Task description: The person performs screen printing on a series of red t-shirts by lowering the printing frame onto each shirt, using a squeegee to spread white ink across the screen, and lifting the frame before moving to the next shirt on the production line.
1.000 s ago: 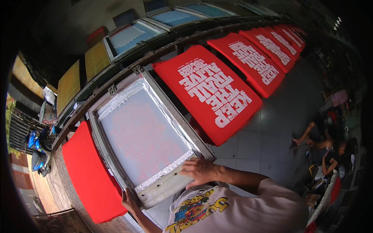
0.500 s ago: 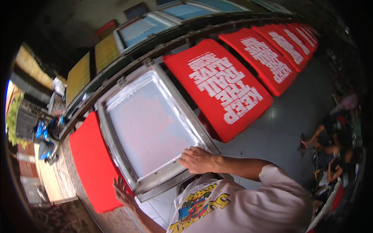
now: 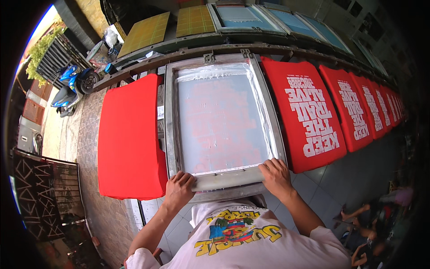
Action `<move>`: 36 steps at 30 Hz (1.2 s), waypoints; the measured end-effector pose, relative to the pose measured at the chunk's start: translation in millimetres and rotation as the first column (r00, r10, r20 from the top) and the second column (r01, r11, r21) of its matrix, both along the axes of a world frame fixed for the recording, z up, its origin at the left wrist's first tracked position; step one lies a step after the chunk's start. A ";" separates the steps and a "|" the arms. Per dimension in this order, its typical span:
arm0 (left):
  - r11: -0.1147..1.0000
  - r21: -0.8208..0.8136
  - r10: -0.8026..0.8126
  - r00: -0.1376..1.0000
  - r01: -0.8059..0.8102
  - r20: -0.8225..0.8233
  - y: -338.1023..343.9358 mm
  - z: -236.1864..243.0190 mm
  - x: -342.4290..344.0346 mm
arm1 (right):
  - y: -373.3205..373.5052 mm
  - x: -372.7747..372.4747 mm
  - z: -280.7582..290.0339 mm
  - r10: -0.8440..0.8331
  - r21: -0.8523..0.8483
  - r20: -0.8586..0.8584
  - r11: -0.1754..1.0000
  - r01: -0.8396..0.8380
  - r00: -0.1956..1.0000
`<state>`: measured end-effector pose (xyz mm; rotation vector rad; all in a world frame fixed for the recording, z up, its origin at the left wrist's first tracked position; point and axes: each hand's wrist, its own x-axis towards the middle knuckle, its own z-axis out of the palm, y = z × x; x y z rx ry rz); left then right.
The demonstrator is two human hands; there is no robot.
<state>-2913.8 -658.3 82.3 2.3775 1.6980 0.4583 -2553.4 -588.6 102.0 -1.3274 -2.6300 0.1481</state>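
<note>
A metal-framed printing screen (image 3: 169, 116) lies flat in front of me, its pale mesh showing faint red shapes beneath. Across its near end rests a long pale squeegee (image 3: 228, 181). My left hand (image 3: 178, 192) grips the squeegee's left end and my right hand (image 3: 276, 175) grips its right end. A plain red shirt (image 3: 130, 139) lies stretched on a board just left of the screen. To the right, a red shirt with white printed lettering (image 3: 313, 119) lies on its own board.
Several more printed red shirts (image 3: 371, 107) run off to the right along a metal rail (image 3: 188, 51). Yellow and blue screens (image 3: 192, 20) lean beyond the rail. A blue scooter (image 3: 71, 85) stands far left. People sit on the tiled floor at lower right (image 3: 371, 224).
The screen has come down flat in front of me. My left hand moved from the frame's near edge up onto the squeegee, and both hands now hold it.
</note>
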 end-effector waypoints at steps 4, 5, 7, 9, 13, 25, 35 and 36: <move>0.992 -0.018 0.126 0.992 -0.126 -0.018 0.1 13.6 14.6 | 3.2 7.6 6.5 0.054 0.041 -0.112 0.998 -0.050 0.992; 0.995 0.002 0.096 0.995 -0.096 -0.020 3.8 17.8 14.0 | 5.5 13.1 -9.8 0.043 0.098 -0.057 0.994 -0.037 0.997; 0.998 -0.055 0.040 0.999 -0.040 0.002 18.1 23.0 5.8 | 21.6 14.2 -4.4 0.062 0.025 -0.107 0.998 -0.059 0.992; 0.995 -0.095 0.016 0.999 -0.012 0.034 37.7 34.9 -0.4 | 45.2 11.7 13.0 0.059 -0.012 -0.170 0.998 -0.062 0.984; 0.996 -0.087 0.027 1.000 -0.027 0.005 113.8 39.8 -25.7 | 123.2 -11.2 31.1 0.037 0.035 -0.164 0.999 -0.032 0.986; 0.987 0.090 0.152 0.966 -0.135 -0.211 457.3 8.0 -96.0 | 453.4 -100.5 -31.4 -0.098 0.198 -0.099 0.973 0.116 0.990; 0.988 0.109 0.129 0.969 -0.108 -0.209 356.6 6.2 -66.8 | 349.6 -73.1 -35.0 -0.057 0.154 -0.082 0.986 0.069 0.995; 0.987 0.129 0.114 0.981 -0.095 -0.154 329.0 0.5 -62.1 | 316.0 -63.3 -29.9 -0.050 0.129 -0.089 0.990 0.062 0.995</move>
